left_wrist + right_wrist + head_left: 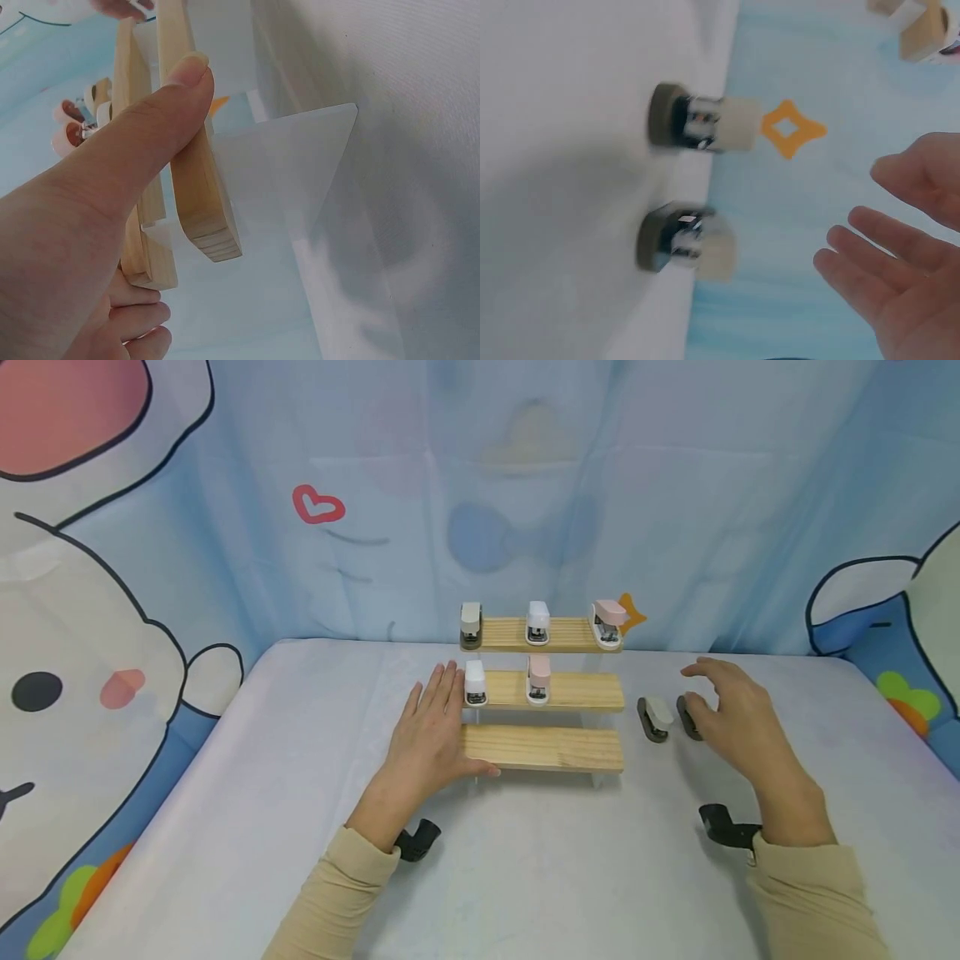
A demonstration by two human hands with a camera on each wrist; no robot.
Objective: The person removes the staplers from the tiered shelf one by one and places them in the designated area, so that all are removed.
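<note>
2 staplers [656, 719] right of rack [551, 749]

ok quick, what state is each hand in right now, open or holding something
Left hand: open, thumb on the bottom shelf.
Right hand: open, empty, near a stapler.

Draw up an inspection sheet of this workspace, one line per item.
Surface: white tabletop, shadowed near the arms.
Job's things: three-tier wooden shelf carrying five staplers, three on top, two on the middle tier, none on the bottom; two pale-topped staplers on the surface to its right.
Clutter: nothing seen.
Grippers: left hand rests against the shelf's left side, thumb on the bottom board; right hand is near the rightmost stapler, holding nothing.
Cables: nothing seen.
Surroundings: blue cartoon backdrop behind.
</note>
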